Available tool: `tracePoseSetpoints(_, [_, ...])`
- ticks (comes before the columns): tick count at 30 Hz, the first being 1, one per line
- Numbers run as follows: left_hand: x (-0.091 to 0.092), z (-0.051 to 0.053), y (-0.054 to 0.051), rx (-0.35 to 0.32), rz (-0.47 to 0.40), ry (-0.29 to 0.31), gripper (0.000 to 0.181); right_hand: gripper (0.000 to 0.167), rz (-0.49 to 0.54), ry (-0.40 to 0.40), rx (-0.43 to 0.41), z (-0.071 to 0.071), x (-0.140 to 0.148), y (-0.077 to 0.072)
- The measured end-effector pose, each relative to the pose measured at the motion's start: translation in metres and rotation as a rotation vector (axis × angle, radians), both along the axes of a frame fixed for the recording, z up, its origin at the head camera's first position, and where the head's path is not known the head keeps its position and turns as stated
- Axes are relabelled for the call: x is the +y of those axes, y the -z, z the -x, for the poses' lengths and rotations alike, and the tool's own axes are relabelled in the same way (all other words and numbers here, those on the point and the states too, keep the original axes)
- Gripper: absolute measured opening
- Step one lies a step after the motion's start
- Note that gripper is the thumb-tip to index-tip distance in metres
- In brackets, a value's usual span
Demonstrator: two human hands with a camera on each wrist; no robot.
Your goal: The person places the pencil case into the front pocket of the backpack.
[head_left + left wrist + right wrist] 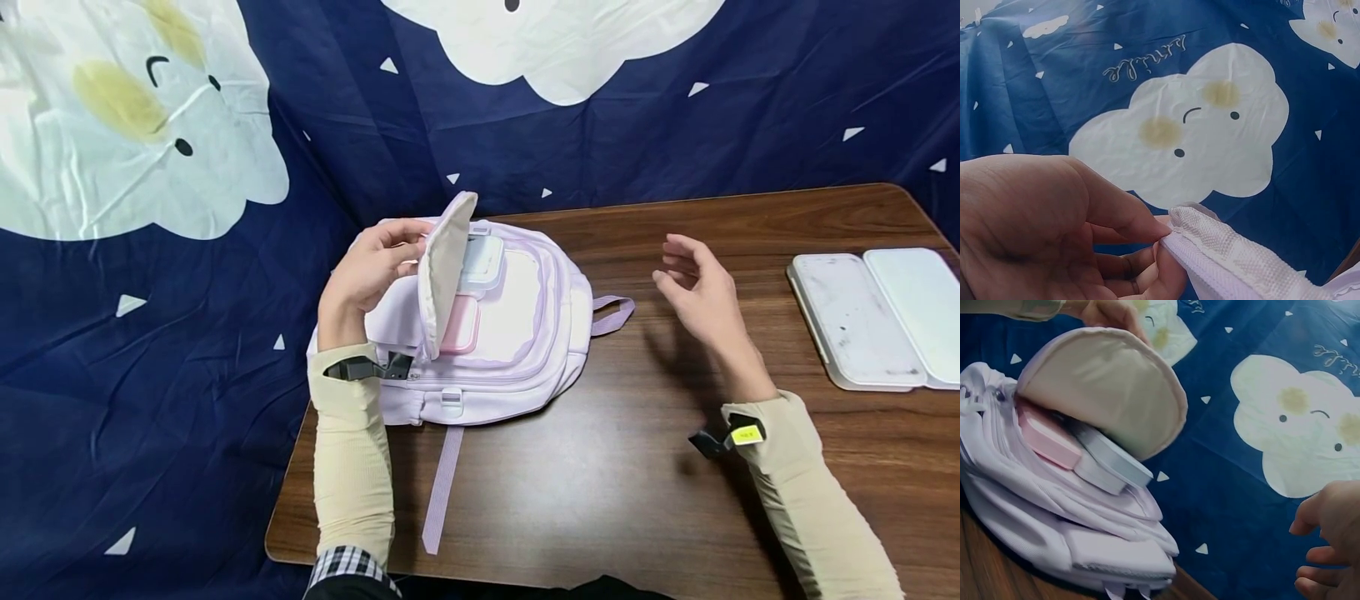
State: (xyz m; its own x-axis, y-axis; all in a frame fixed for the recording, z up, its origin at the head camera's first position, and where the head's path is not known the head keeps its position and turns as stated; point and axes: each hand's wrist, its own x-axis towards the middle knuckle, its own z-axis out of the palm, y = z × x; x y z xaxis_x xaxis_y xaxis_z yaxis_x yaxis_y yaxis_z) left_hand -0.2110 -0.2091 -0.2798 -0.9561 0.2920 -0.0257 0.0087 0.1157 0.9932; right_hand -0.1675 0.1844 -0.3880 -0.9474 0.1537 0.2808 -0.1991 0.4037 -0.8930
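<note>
Backpack point(577, 333) lies front-up on the wood table point(570, 500), L of centre, pocket flap point(450, 275) lifted; left hand point(371, 271) has the flap's rim pinched b/w thumb & forefinger; right hand point(701, 287) hangs in the air R of the bag, fingers loosely bent, nothing in them, touching nothing; pink case point(461, 325) & pale blue case point(483, 260) sit in the pocket, partly behind the flap in the head view; flap looks soft & light, prob. floppy w/o support, so the curved rim's the spot to pinch; bag body looks padded, prob. gives under a grip, best taken by the lilac loop point(613, 315) at its R end; cases look stiff & smooth, maybe a bit slippery, light at a guess; approx. mid-sides for the fingers, not the rounded corners; open white case point(858, 321) lies far R, untouched, lid prob. fragile at the hinge.
</note>
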Motion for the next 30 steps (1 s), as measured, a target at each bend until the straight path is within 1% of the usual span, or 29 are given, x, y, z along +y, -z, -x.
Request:
tracePoseSetpoints(4, [0.0,0.0,0.0,0.001,-0.005,0.01,0.024,0.052,-0.021,0.04,0.011,-0.003,0.013,0.003])
tracePoseSetpoints(8, [0.0,0.001,0.001,0.004,-0.005,0.012,0.023,0.052,-0.029,0.075,0.004,-0.006,0.027,0.005])
tracePoseSetpoints(10, [0.0,0.002,0.001,0.002,-0.01,0.023,0.023,0.052,-0.035,0.099,0.0,-0.009,0.034,0.006])
tracePoseSetpoints(17, [0.001,0.002,0.0,0.006,0.012,0.013,0.023,0.052,-0.044,0.156,-0.003,-0.015,0.054,0.01])
tracePoseSetpoints(20, [0.002,0.001,-0.001,0.002,0.008,0.011,0.024,0.052,-0.054,0.182,-0.009,-0.017,0.062,0.013])
tracePoseSetpoints(23, [0.001,0.002,0.0,-0.001,0.004,0.019,0.024,0.054,-0.081,0.197,-0.033,-0.019,0.073,0.015])
tracePoseSetpoints(26, [0.001,0.002,0.0,-0.003,0.006,0.021,0.025,0.057,-0.132,0.209,-0.086,-0.023,0.083,0.015])
tracePoseSetpoints(30, [0.002,0.002,-0.001,0.0,0.01,0.022,0.024,0.06,-0.153,0.241,-0.151,-0.028,0.095,0.016])
